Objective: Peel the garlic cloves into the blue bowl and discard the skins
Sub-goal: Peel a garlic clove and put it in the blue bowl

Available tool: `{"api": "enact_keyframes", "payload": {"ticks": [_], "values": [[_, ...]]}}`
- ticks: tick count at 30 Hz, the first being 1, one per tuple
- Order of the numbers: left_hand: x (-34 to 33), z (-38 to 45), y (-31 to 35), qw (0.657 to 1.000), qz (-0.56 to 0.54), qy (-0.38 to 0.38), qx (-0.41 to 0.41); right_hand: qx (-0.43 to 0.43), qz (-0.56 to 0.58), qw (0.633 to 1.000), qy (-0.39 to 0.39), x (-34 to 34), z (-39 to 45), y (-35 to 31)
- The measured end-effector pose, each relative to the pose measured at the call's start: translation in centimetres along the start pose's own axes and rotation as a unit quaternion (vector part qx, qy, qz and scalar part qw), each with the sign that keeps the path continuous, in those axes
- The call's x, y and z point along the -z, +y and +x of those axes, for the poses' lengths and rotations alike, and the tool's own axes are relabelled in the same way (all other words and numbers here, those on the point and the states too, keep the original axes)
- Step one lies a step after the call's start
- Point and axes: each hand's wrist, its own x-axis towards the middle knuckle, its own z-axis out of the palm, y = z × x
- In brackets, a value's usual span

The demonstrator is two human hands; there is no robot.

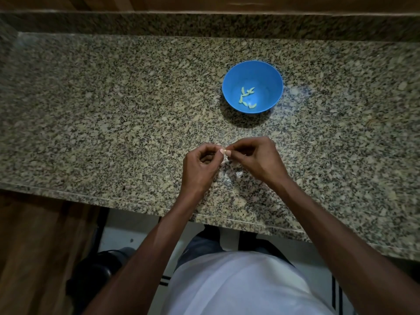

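Two hands meet over the near part of the granite worktop (113,110), fingertips drawn together around something small and pale: the left hand (200,165) curls inward with thumb and forefinger pinching, and the right hand (254,159) pinches from the other side, so both press onto the same garlic clove (226,153). Only a sliver of it shows between the nails, too little to tell its long axis or how much skin remains on it.

Straight beyond the hands, a little toward the right, stands the blue bowl (270,78), apart from them with bare stone between. Several peeled cloves (246,97) lie in its bottom, pale yellow-green, loosely scattered. The right hand is the nearer to the bowl, so my guess is that a short forward reach from that side would drop the clove in once it is clean.

A few pale flecks lie on the worktop just under and before the hands; they may be skins (238,175), though against the speckled granite I cannot be sure
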Motion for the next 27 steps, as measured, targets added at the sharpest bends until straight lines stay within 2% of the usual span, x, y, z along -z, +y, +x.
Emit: {"api": "enact_keyframes", "payload": {"ticks": [4,9,11,14,17,19,23,27], "values": [[0.3,0.1,0.0,0.998,0.041,-0.001,-0.044,-0.108,0.198,0.974,-0.018,0.0,-0.3,-0.4],[0.5,0.1,-0.2,0.995,0.066,-0.004,-0.072,-0.163,0.216,0.962,-0.018,-0.6,-0.3,-0.7],[0.5,0.0,-0.2,0.995,0.069,-0.004,-0.078,-0.226,0.278,0.933,-0.031,-0.7,0.0,-0.7],[0.5,0.0,-0.1,0.994,0.072,-0.003,-0.085,-0.304,0.384,0.870,-0.050,-1.1,0.3,-0.7],[0.3,0.2,-0.1,0.993,0.077,-0.006,-0.088,-0.323,0.440,0.836,-0.048,-1.3,0.3,-0.5],[0.2,0.2,-0.2,0.994,0.073,0.000,-0.080,-0.299,0.432,0.850,-0.044,-1.5,0.2,-0.2],[0.1,0.3,-0.4,0.999,0.030,0.020,-0.037,-0.174,0.309,0.935,-0.030,-1.6,-0.3,0.8],[0.2,0.7,-0.4,0.999,0.010,0.033,0.000,-0.136,0.252,0.958,0.005,-1.3,-0.5,0.8]]}}
